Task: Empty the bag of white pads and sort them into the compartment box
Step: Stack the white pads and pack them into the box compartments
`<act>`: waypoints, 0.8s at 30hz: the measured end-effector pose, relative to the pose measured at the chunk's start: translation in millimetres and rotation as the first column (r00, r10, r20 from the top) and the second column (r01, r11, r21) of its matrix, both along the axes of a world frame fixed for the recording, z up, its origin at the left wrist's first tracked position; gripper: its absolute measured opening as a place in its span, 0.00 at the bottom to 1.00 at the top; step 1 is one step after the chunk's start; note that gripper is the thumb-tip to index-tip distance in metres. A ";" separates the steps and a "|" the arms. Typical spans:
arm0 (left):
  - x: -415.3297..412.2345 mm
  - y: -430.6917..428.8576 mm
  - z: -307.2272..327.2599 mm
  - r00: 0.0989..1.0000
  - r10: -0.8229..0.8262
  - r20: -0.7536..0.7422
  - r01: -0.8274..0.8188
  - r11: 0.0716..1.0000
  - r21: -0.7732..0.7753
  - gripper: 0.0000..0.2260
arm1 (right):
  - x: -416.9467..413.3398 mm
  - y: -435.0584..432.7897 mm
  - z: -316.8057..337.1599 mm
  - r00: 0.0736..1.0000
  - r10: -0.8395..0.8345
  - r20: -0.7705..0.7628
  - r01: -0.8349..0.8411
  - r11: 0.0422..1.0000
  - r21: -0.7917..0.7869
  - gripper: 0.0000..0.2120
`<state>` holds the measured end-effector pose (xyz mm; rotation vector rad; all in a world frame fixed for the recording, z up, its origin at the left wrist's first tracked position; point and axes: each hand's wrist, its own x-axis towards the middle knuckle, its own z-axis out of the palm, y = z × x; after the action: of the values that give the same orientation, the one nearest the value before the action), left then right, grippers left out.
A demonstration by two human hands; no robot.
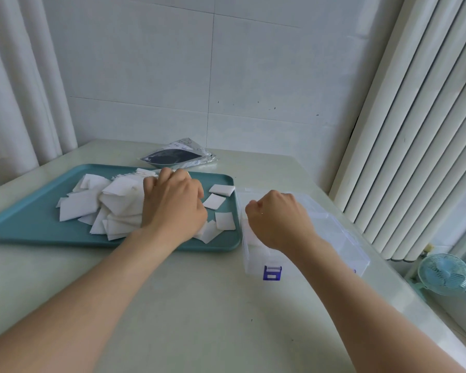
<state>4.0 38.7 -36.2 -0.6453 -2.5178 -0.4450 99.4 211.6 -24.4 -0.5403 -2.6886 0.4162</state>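
Teal tray (24, 224), left of left hand. White pads (113, 200) heaped on it, under the left hand (172, 205); fingers curled into heap, grip cannot be told. Emptied bag (178, 156) lies beyond that hand. Right hand (277, 219) is fisted over the clear compartment box (334, 238); contents cannot be told.
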 end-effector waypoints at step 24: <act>-8.7 0.2 -10.0 0.997 0.014 -0.072 -0.008 0.996 0.092 0.09 | -2.5 -61.0 -12.0 0.978 0.174 0.114 -0.199 0.939 0.281 0.12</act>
<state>-4.7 38.8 -46.2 -0.6013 -2.4165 -0.5209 96.9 150.6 -36.5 -0.2225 -2.8262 0.0398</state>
